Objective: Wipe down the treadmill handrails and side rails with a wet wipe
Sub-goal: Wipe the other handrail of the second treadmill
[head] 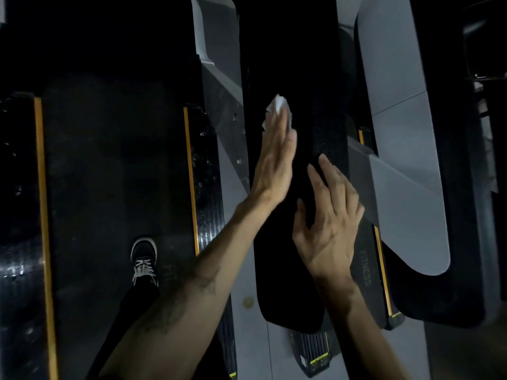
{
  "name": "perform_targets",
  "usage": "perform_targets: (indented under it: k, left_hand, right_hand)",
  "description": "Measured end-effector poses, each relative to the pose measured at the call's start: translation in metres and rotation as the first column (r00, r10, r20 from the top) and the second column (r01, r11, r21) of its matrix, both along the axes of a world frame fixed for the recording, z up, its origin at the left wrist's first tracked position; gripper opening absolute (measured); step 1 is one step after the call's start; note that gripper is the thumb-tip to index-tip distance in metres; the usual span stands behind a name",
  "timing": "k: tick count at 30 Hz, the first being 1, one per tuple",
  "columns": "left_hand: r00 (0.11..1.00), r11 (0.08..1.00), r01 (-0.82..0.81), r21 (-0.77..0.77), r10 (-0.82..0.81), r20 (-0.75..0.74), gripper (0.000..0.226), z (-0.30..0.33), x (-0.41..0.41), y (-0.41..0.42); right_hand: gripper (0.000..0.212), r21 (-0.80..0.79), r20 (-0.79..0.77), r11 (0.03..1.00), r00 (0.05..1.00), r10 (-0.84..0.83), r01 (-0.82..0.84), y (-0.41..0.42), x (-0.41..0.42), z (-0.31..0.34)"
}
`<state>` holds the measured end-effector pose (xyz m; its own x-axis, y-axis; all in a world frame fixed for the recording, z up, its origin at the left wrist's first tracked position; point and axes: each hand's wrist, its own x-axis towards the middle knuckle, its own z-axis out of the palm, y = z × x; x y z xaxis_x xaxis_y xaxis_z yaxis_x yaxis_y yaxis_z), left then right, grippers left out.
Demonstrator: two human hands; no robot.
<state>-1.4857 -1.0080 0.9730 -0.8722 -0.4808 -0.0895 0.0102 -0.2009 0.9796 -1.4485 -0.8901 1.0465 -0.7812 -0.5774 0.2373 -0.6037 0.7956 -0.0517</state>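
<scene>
2 hands (275, 163) (329, 215), 1 wipe (278, 105), 1 shoe (144, 260), 2 handrails (285, 242) (397, 133).

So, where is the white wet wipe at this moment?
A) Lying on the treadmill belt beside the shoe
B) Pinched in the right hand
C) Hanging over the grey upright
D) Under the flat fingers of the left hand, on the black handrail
D: the wet wipe shows from under the straight fingers of the left hand, which presses it on the black handrail; the right hand rests on the same rail without a wipe.
</scene>
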Motion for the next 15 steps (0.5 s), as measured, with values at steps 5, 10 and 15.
perform_targets:
  k: [5,10,15]
  left_hand:
    - [0.995,0.975,-0.005,0.221,-0.018,0.099,0.113,-0.018,0.006,-0.007]
    - [0.992,0.959,0.032,0.282,-0.064,0.106,0.111,-0.025,0.040,0.019]
    - [0.996,0.992,0.092,0.090,-0.093,0.015,0.092,0.001,0.047,0.033]
  right_hand:
    - [0.060,-0.010,0.010,1.000,1.000,0.002,-0.002,0.003,-0.001,-0.001]
    - [0.057,-0.013,0.006,1.000,1.000,0.006,-0.006,0.003,-0.001,-0.001]
    - [0.053,-0.028,0.012,1.000,1.000,0.006,-0.006,0.003,0.000,-0.002]
